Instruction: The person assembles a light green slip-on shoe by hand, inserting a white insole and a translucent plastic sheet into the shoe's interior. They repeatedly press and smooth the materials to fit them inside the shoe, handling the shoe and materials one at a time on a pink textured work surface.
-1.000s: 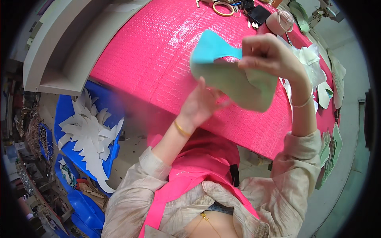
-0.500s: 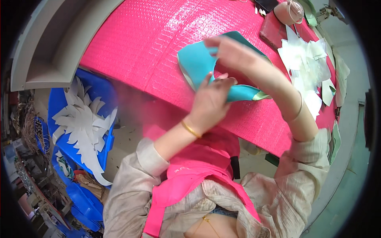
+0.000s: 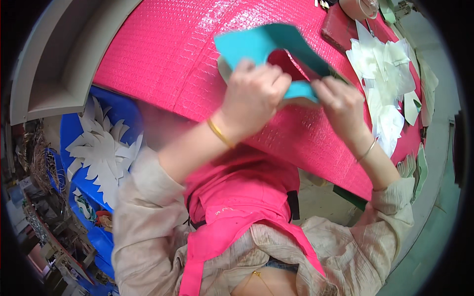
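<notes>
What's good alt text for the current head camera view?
A person's left hand and right hand grip a curved turquoise piece over a pink-covered table. White cut pieces lie in a blue bin at left; pale sheets lie at right.

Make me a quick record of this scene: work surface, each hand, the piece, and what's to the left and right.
Surface: glossy pink table
Left hand: grips the near side of the teal piece
Right hand: grips its right end
Piece: curved, pale underside partly showing, slightly blurred
Left side: blue bin holding white cut pieces
Right side: whitish sheets piled on the table
</notes>
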`<act>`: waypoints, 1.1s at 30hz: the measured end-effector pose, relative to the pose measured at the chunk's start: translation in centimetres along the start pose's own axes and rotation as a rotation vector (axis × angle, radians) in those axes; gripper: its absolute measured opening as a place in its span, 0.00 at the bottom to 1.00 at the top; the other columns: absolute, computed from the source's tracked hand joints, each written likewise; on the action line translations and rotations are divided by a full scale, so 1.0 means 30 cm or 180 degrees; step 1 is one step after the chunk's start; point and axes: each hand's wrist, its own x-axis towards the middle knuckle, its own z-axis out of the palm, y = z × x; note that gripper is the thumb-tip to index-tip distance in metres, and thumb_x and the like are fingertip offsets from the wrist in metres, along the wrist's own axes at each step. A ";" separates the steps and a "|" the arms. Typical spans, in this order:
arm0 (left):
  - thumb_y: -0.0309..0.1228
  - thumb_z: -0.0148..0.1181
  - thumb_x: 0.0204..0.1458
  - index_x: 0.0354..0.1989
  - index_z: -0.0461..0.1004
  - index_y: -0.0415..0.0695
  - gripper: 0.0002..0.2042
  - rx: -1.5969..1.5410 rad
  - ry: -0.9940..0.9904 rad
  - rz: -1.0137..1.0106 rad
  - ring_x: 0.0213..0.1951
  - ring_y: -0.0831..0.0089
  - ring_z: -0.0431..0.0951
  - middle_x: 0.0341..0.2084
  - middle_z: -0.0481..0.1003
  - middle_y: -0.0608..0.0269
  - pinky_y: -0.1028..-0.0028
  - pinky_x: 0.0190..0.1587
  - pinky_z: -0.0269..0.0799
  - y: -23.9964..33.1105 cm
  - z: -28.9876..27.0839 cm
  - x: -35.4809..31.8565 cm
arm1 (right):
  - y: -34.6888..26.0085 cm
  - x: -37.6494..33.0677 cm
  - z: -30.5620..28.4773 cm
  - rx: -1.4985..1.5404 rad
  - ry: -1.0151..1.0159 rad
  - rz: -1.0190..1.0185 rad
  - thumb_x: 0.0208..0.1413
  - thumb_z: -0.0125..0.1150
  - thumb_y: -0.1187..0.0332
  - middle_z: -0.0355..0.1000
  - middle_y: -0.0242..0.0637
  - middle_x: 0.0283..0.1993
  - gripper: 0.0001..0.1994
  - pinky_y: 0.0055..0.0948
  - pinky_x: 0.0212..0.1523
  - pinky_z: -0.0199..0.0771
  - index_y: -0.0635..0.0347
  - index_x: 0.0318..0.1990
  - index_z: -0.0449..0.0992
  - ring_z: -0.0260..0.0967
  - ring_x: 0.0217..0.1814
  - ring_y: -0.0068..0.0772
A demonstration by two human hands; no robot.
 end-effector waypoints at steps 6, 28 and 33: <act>0.31 0.51 0.36 0.22 0.68 0.48 0.04 0.1342 -0.0169 0.2305 0.29 0.77 0.68 0.19 0.65 0.70 0.74 0.35 0.58 -0.117 -0.011 0.091 | 0.035 0.047 0.126 -0.0075 0.1101 0.0121 0.39 0.53 0.73 0.67 0.33 0.33 0.09 0.27 0.30 0.69 0.56 0.31 0.74 0.67 0.33 0.31; 0.34 0.62 0.38 0.24 0.78 0.42 0.08 0.0152 -0.0800 -0.1885 0.34 0.66 0.71 0.21 0.75 0.61 0.65 0.39 0.59 -0.010 0.113 -0.131 | 0.033 0.242 0.167 0.1469 -0.2681 0.0492 0.34 0.67 0.62 0.70 0.46 0.21 0.14 0.35 0.28 0.67 0.64 0.26 0.77 0.70 0.26 0.42; 0.33 0.61 0.39 0.19 0.77 0.42 0.07 0.0380 -0.1156 -0.1908 0.33 0.65 0.72 0.16 0.74 0.59 0.65 0.38 0.59 -0.011 0.109 -0.108 | 0.025 0.253 0.181 0.1286 -0.2735 0.0538 0.33 0.68 0.62 0.70 0.45 0.21 0.14 0.34 0.28 0.68 0.63 0.26 0.77 0.70 0.26 0.41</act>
